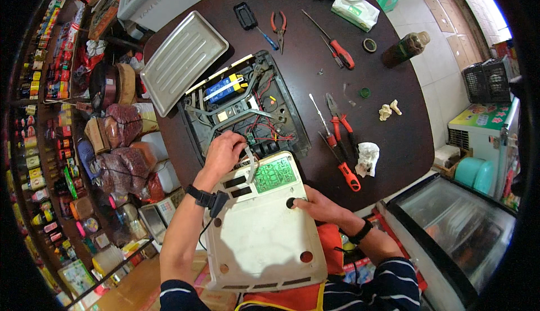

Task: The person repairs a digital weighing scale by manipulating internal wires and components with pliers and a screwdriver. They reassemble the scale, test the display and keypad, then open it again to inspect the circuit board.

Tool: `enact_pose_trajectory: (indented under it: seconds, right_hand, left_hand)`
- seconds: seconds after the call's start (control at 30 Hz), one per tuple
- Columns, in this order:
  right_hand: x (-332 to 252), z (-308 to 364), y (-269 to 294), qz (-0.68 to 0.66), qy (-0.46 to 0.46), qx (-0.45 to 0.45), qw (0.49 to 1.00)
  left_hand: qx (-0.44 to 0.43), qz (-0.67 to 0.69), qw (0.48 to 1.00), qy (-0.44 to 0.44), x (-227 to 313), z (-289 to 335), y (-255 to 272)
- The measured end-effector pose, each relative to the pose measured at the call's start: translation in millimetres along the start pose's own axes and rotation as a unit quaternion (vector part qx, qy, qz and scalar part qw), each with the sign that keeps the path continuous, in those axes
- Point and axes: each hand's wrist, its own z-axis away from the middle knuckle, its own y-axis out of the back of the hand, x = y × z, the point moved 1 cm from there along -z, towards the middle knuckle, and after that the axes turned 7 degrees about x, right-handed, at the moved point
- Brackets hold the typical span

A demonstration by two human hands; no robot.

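A cream plastic housing with round holes and a green circuit board in its window rests against my front, tilted at the table's edge. My right hand grips its right side, thumb by a dark hole. With closed fingertips my left hand pinches a flat grey strip, which looks like a ribbon cable, at the housing's top edge. Just beyond lies the opened dark base of what looks like a weighing scale, showing a metal frame, red wires and a blue battery.
A ribbed metal tray leans over the base's left side. Pliers, screwdrivers, cutters, a tissue pack and a bottle lie or stand on the dark table. A glass-topped freezer stands at right.
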Motion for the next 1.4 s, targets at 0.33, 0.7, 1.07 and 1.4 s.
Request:
enact_pose_trajectory:
  seconds: [0.33,0.7,1.07,1.4]
  right_hand:
    - [-7,1,4,0.008,-0.026,0.0,1.0]
    - [-3,-3,7,-0.007,-0.018,-0.006,1.0]
    - [-8,-4,3,-0.036,-0.026,-0.014,0.999]
    - [-4,-6,3,-0.021,-0.027,-0.012,0.999]
  left_hand:
    - [-0.077,0.027,0.992,0.096,2,-25,9]
    - [-0.145,0.011,0.984,0.102,1,-41,18]
    - [-0.151,-0.011,0.986,0.063,8,-43,21]
    - [-0.184,-0.06,0.974,0.115,15,-58,19]
